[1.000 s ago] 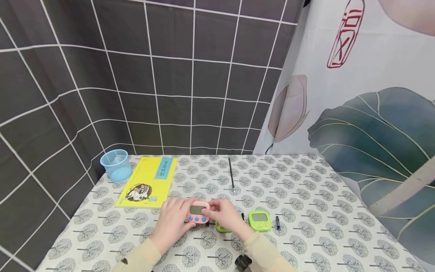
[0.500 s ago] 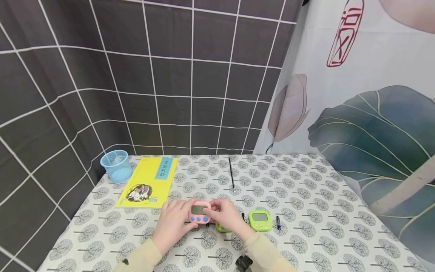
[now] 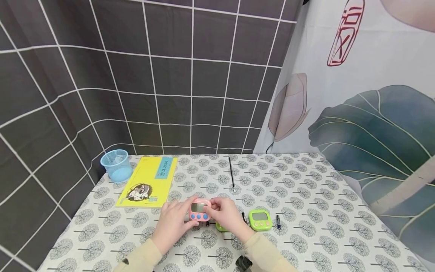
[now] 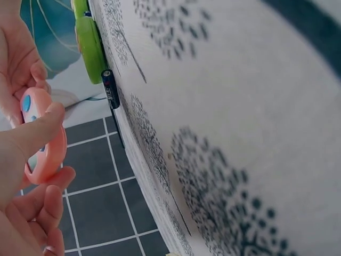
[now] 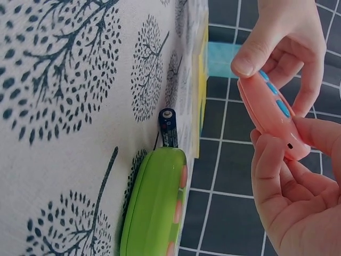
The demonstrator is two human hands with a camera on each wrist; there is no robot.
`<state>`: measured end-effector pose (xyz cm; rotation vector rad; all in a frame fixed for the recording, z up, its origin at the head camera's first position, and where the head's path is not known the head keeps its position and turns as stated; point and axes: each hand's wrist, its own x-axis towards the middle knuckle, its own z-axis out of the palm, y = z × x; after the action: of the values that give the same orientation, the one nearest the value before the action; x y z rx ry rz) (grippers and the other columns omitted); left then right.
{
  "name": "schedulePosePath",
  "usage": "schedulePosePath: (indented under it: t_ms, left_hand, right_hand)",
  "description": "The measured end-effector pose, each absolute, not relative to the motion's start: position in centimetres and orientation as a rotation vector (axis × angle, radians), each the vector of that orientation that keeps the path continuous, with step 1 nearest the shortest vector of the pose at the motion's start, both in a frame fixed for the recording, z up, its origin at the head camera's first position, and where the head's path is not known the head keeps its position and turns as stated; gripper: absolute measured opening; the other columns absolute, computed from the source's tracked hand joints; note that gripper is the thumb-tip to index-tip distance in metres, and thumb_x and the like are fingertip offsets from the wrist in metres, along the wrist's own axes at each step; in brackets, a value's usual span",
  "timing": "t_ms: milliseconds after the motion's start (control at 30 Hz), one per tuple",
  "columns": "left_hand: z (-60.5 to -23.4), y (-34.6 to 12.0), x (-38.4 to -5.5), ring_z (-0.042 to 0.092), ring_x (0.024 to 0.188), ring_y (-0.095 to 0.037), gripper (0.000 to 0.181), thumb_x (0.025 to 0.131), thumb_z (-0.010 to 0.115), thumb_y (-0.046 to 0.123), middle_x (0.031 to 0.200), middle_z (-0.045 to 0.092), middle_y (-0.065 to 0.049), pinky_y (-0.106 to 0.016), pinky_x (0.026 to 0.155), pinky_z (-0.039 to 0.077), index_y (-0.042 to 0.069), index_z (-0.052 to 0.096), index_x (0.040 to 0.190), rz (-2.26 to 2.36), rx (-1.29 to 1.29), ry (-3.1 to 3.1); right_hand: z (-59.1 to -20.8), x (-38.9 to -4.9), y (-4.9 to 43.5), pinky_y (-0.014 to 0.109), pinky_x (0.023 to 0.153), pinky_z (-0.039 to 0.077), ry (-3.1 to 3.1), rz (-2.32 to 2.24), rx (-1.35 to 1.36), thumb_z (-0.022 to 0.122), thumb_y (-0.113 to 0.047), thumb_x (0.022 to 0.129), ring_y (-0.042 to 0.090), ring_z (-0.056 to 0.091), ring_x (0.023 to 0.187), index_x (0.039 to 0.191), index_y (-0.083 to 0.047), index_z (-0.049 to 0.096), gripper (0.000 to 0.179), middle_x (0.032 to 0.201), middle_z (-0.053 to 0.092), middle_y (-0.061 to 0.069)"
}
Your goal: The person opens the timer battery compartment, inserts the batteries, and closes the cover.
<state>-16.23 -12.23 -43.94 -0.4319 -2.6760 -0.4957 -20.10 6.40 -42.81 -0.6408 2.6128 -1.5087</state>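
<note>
Fingers: gripping, both sets. We see the left hand [image 3: 173, 222] with its forefinger on the upper edge and its thumb on the lower edge of the pink timer [image 3: 193, 211], while the right hand [image 3: 226, 214] pinches the opposite end, thumb over the face.
Pink timer location: held between the two hands, above the cloth and apart from it, its face turned toward the head camera.
Pink timer build: smooth, glossy shell with rounded corners; grey rectangular display [image 3: 197, 207]; three round blue buttons [image 3: 199, 216] in a row beneath. We cannot read any digits.
Green timers: one [image 3: 260, 224], glossy and rounded, with pale pink buttons, lies face up to the right; we see another [image 3: 221, 227] partly hidden by the right hand.
Battery: dark cylinder with a bright metal end [image 5: 168, 128], lying just beside a green timer.
Tablecloth: white, finely textured fabric [image 3: 326, 249] printed with dark, speckled trees.
Book: flat and yellow [image 3: 151, 175], with a blue title panel.
Basket: light blue mesh [image 3: 115, 158], round, at the far left corner.
Rod: thin, straight, black [image 3: 232, 173], on the cloth beyond the hands.
Change from one second ago: we find the pink timer slightly higher in the head view; both hands retain their grip, and the book, basket and rod are unmoved.
</note>
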Motion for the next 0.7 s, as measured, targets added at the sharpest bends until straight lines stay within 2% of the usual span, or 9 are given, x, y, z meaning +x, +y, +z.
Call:
schedulePosePath:
  t_ms: [100, 233, 300, 367, 433, 500, 600, 700]
  left_hand:
    - [-43.94, -12.17, -16.25, 0.061, 0.089, -0.019, 0.08, 0.065, 0.082, 0.04, 0.1, 0.071, -0.001, -0.04, 0.087, 0.037, 0.018, 0.051, 0.135, -0.516, -0.416, -2.688]
    - [-43.93, -12.03, -16.2, 0.064, 0.094, -0.023, 0.078, 0.066, 0.082, 0.038, 0.105, 0.071, -0.001, -0.046, 0.093, 0.037, 0.018, 0.05, 0.135, -0.613, -0.378, -2.701]
    - [-43.94, -11.98, -16.18, 0.065, 0.085, -0.019, 0.075, 0.068, 0.081, 0.04, 0.097, 0.072, 0.001, -0.045, 0.092, 0.038, 0.019, 0.05, 0.134, -0.669, -0.352, -2.698]
    - [-43.92, -11.96, -16.19, 0.059, 0.072, -0.009, 0.07, 0.072, 0.078, 0.043, 0.083, 0.068, 0.007, -0.04, 0.086, 0.039, 0.02, 0.051, 0.133, -0.735, -0.328, -2.686]
    - [-43.9, -11.96, -16.2, 0.049, 0.061, -0.002, 0.064, 0.076, 0.073, 0.047, 0.068, 0.058, 0.014, -0.034, 0.079, 0.039, 0.021, 0.053, 0.131, -0.788, -0.303, -2.67]
    - [-43.83, -11.95, -16.21, 0.04, 0.057, 0.002, 0.06, 0.08, 0.069, 0.048, 0.062, 0.046, 0.017, -0.029, 0.072, 0.039, 0.02, 0.054, 0.13, -0.836, -0.284, -2.662]
    - [-43.74, -11.89, -16.25, 0.039, 0.056, 0.003, 0.054, 0.083, 0.066, 0.048, 0.061, 0.046, 0.016, -0.022, 0.06, 0.04, 0.018, 0.057, 0.127, -0.89, -0.26, -2.655]
    - [-43.6, -11.8, -16.25, 0.042, 0.055, 0.002, 0.047, 0.086, 0.066, 0.044, 0.066, 0.056, 0.013, -0.018, 0.053, 0.04, 0.017, 0.059, 0.124, -0.941, -0.231, -2.649]
  right_hand:
    - [-42.71, -19.94, 6.43, 0.02, 0.052, 0.05, 2.648, -1.516, -0.709, 0.069, -0.023, 0.086, 0.003, 0.056, 0.058, 0.092, 0.002, 0.068, 0.026, 0.071, 0.066, 0.0]
    - [-42.73, -19.82, 6.37, 0.019, 0.054, 0.05, 2.693, -1.496, -0.72, 0.068, -0.022, 0.086, 0.001, 0.056, 0.061, 0.091, 0.0, 0.069, 0.024, 0.072, 0.066, -0.001]
    - [-42.68, -19.75, 6.26, 0.018, 0.056, 0.051, 2.719, -1.477, -0.691, 0.069, -0.022, 0.085, 0.002, 0.057, 0.062, 0.092, -0.001, 0.069, 0.022, 0.074, 0.067, 0.0]
    - [-42.67, -19.61, 6.17, 0.018, 0.057, 0.05, 2.757, -1.455, -0.697, 0.07, -0.022, 0.085, 0.002, 0.056, 0.063, 0.093, -0.002, 0.069, 0.022, 0.075, 0.067, 0.0]
    - [-42.6, -19.49, 6.05, 0.017, 0.056, 0.049, 2.792, -1.443, -0.715, 0.071, -0.022, 0.084, 0.001, 0.056, 0.062, 0.094, -0.002, 0.07, 0.022, 0.075, 0.068, 0.001]
    - [-42.58, -19.39, 5.93, 0.017, 0.056, 0.049, 2.818, -1.435, -0.741, 0.071, -0.021, 0.083, 0.0, 0.055, 0.061, 0.093, -0.001, 0.07, 0.022, 0.074, 0.067, 0.001]
    - [-42.55, -19.29, 5.79, 0.016, 0.055, 0.048, 2.834, -1.429, -0.758, 0.071, -0.019, 0.083, -0.001, 0.053, 0.06, 0.092, -0.003, 0.07, 0.019, 0.072, 0.066, -0.001]
    - [-42.56, -19.2, 5.71, 0.016, 0.054, 0.048, 2.843, -1.424, -0.785, 0.071, -0.019, 0.083, -0.002, 0.052, 0.059, 0.09, -0.004, 0.07, 0.016, 0.07, 0.065, -0.002]
